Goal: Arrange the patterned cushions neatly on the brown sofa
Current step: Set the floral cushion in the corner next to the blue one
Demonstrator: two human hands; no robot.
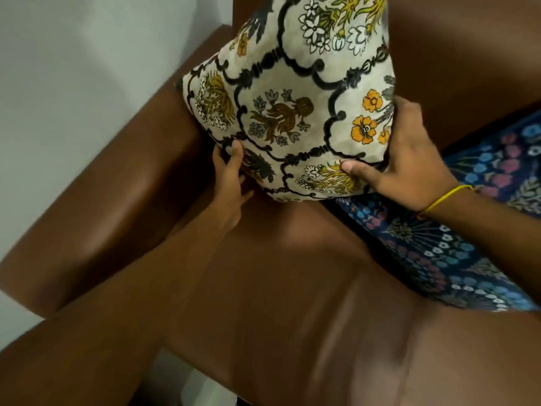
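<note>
A cream cushion (295, 92) with black scrollwork and yellow flowers stands upright in the corner of the brown sofa (278, 288), against the backrest and beside the armrest. My left hand (231, 183) grips its lower left edge from below. My right hand (409, 162) holds its lower right corner, thumb pressed on the front face. A dark blue floral cushion (468, 230) lies flat on the seat to the right, partly under my right forearm and touching the cream cushion.
The sofa's wide brown armrest (96, 200) runs along the left, with a pale wall (73, 68) behind it. A yellow thread band (445, 197) circles my right wrist. Pale floor (175, 373) shows below the seat's front edge.
</note>
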